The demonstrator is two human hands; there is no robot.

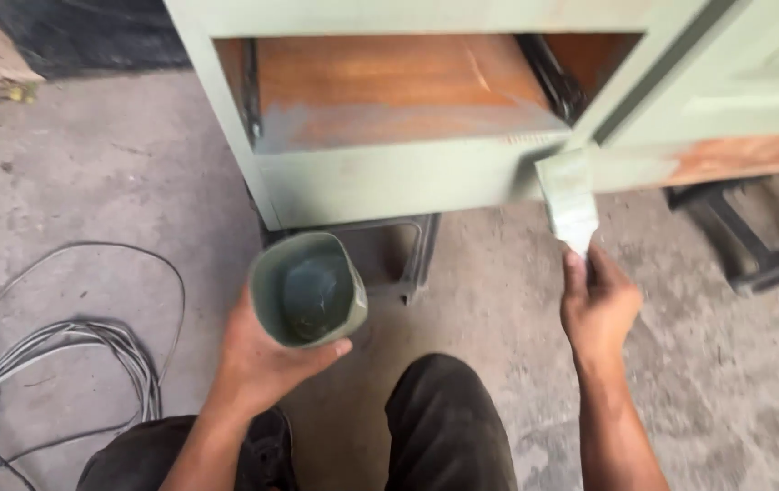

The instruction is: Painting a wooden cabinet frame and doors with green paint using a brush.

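My left hand is wrapped around a squashed, paint-coated cup, thumb hooked over the near rim and fingers closed underneath it. The cup is tilted a little toward me so I can see down inside: a shallow pool of grey-green paint sits at the bottom, and the walls are smeared with the same colour. I hold it low, in front of the cabinet and just above my knee.

My right hand is closed on the handle of a wide flat brush. The brush points up and slightly left, its bristles loaded with pale green and pressed against the lower front rail of the cabinet, right at the corner where the open door meets the frame. The brush itself is caked in paint from ferrule to tip.

The cabinet frame is already green; the shelf inside shows bare reddish wood with a grey overspray band along its front edge, and a bare brown patch shows along the bottom of the door. A dark metal stand sits under the cabinet on the concrete floor. A bundle of grey cable lies coiled to my left
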